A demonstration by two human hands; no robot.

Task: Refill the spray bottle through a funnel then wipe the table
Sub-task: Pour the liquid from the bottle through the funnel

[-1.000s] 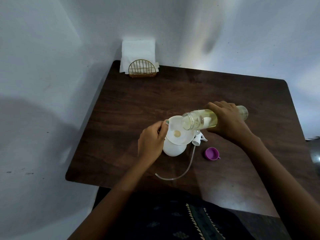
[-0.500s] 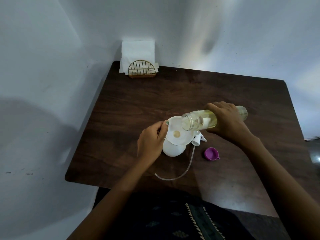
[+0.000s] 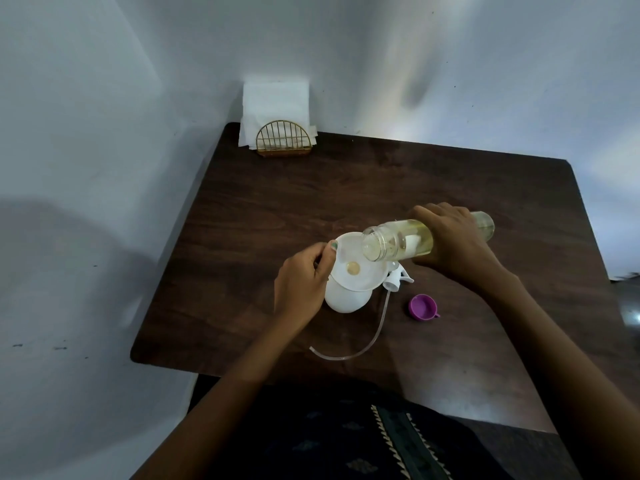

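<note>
A white funnel (image 3: 360,275) sits in the neck of a white spray bottle (image 3: 344,301) standing on the dark wooden table (image 3: 311,202). My left hand (image 3: 303,282) pinches the funnel's left rim. My right hand (image 3: 453,244) grips a clear refill bottle (image 3: 398,242) of pale yellow liquid, tipped almost flat with its open mouth over the funnel bowl. A small yellowish pool lies at the funnel's centre. The white spray head (image 3: 500,277) with its long clear tube (image 3: 353,353) lies on the table just right of the spray bottle.
A purple cap (image 3: 422,307) lies right of the spray head. A gold wire holder (image 3: 282,142) with white napkins (image 3: 275,105) stands at the table's far left corner against the wall. White walls close in the left and back sides.
Almost nothing differs. Both hands keep their holds and the refill bottle stays tipped over the funnel in the same place.
</note>
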